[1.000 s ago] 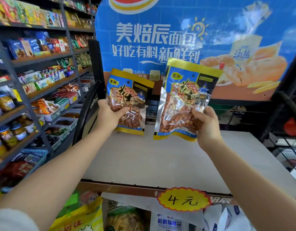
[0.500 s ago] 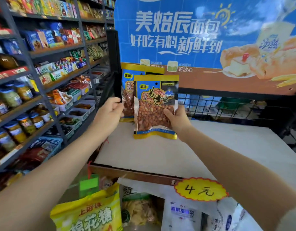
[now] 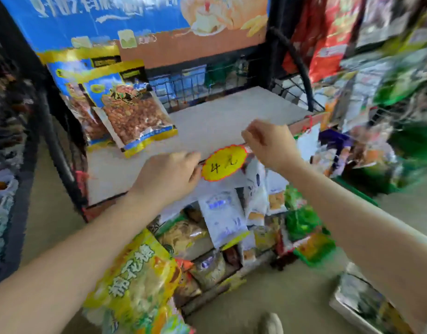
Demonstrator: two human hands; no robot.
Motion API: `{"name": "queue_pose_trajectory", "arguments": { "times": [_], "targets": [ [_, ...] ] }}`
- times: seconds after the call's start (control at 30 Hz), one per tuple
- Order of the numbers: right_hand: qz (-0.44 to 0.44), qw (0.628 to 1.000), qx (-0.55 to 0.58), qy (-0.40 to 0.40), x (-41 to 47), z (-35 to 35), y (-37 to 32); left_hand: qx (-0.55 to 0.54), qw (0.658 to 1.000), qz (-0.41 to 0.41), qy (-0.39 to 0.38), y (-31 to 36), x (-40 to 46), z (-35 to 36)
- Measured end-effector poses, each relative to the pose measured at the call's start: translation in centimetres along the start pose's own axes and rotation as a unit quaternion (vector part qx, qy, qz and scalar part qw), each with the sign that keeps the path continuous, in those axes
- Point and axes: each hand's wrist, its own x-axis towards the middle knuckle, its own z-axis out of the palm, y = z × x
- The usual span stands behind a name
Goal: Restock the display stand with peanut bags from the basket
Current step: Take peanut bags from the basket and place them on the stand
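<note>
Two peanut bags lean at the back left of the display stand's pale shelf [image 3: 222,121]. The front peanut bag [image 3: 133,109] tilts right and overlaps the rear peanut bag [image 3: 72,92]. Both are blue and yellow with a clear window of nuts. My left hand [image 3: 169,174] hovers over the shelf's front edge, fingers loosely curled, holding nothing. My right hand [image 3: 270,143] is a little higher and to the right, fingers also loosely curled and holding nothing. The basket is at the lower right edge [image 3: 361,307], blurred, with bags in it.
A yellow price tag [image 3: 223,162] hangs on the shelf's front edge between my hands. Below it are lower tiers with white, green and yellow snack bags [image 3: 224,218]. A black wire frame [image 3: 294,59] bounds the stand on the right. Stocked shelves stand on both sides.
Both hands have let go of the peanut bags, which now lean on the shelf. The hands have pulled back toward the front edge, and the view has swung down and right.
</note>
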Motion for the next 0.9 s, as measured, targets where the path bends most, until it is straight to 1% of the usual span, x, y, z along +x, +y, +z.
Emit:
{"name": "queue_pose_trajectory", "arguments": {
  "times": [0.07,0.13,0.2,0.27,0.3,0.37,0.43,0.53,0.67,0.77,0.9],
  "targets": [
    [0.042,0.997,-0.064,0.007,-4.7,-2.8,3.8,0.038,0.997,0.069,-0.002,4.3,0.8,1.2],
    [0.101,0.988,-0.119,-0.002,-9.1,-4.9,7.8,0.028,0.992,0.121,-0.016,8.5,1.9,3.2],
    [0.162,0.970,-0.178,-0.041,-13.5,-6.4,12.2,0.011,0.982,0.176,-0.059,12.9,2.9,6.2],
    [0.234,0.945,-0.217,-0.079,-18.1,-7.7,16.7,-0.005,0.965,0.227,-0.131,17.8,3.9,9.8],
    [0.272,0.932,-0.221,-0.091,-20.6,-8.5,19.1,-0.022,0.955,0.242,-0.169,20.6,4.3,11.4],
    [0.336,0.910,-0.220,-0.108,-25.6,-10.4,23.9,-0.045,0.939,0.270,-0.208,26.5,5.3,14.7],
    [0.385,0.888,-0.221,-0.118,-30.2,-12.5,28.9,-0.018,0.922,0.292,-0.254,32.9,6.4,18.4],
    [0.439,0.855,-0.239,-0.141,-35.7,-15.7,36.1,-0.030,0.898,0.311,-0.309,42.8,7.7,24.3],
    [0.486,0.825,-0.233,-0.171,-41.7,-18.2,46.5,-0.025,0.860,0.338,-0.381,54.3,8.9,33.0],
    [0.505,0.813,-0.215,-0.193,-45.4,-16.7,54.6,-0.011,0.834,0.359,-0.419,60.3,9.5,40.2],
    [0.549,0.789,-0.166,-0.219,-50.3,-10.8,63.8,0.008,0.808,0.370,-0.459,66.0,8.3,51.4]
  ]
}}
